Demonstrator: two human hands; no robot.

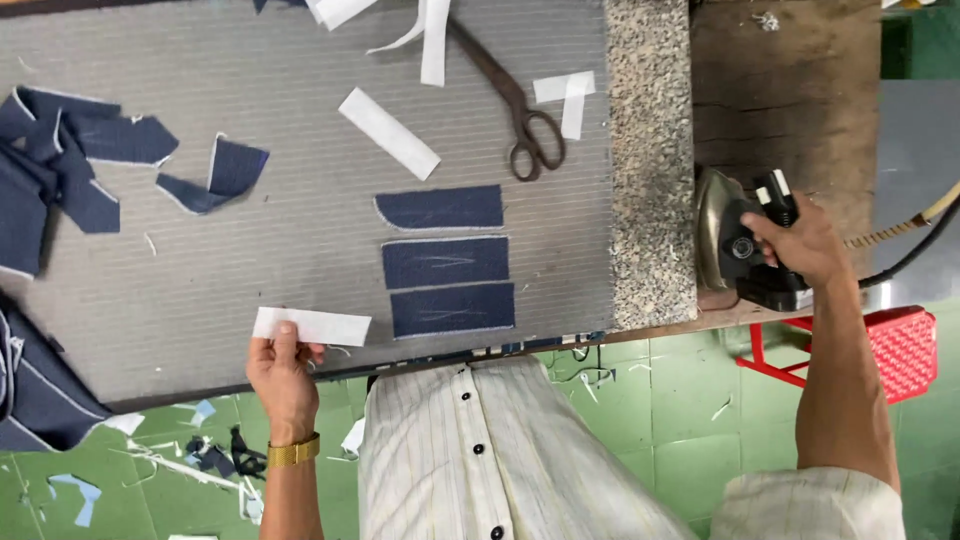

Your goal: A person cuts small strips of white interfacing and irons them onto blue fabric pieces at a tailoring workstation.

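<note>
White interfacing strip point(311, 326) pinched in left hand point(281, 372), just left of three navy fabric pieces point(447, 260); iron point(745, 250) handle clenched by right hand point(800, 243), well right of them.

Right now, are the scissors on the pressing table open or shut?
Shut. The scissors lie flat on the grey table with both blades together in one dark line and the two handle loops touching, beside white strips.
</note>
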